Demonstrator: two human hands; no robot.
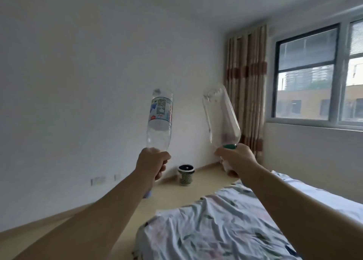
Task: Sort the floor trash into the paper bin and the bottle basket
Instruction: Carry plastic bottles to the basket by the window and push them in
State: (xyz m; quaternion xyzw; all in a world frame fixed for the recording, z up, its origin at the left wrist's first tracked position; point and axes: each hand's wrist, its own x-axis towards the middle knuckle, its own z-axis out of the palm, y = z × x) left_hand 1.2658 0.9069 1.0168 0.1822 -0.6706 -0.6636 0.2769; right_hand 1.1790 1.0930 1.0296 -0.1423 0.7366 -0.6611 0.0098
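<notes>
The labelled bottle (160,118) is clear, glossy plastic with a smooth printed label wrapped round it. The bare bottle (222,116) is the same shiny transparent plastic, with a green plastic piece (230,146) at its neck. The basket (186,175) looks perforated or woven; which cannot be told. The bed sheet (216,226) is matt, crumpled cloth, and the curtain (245,83) is cloth too. The floor (169,193) is smooth, pale and wood-like. The wall (78,83) is matt paint.

You have a bare strip of floor (167,193) between the white wall (78,102) and the bed (216,230), leading to the basket (186,175). The bed's rumpled corner crowds your right. The labelled bottle (160,118) and the clear bottle (222,116) stand in open air, apart.
</notes>
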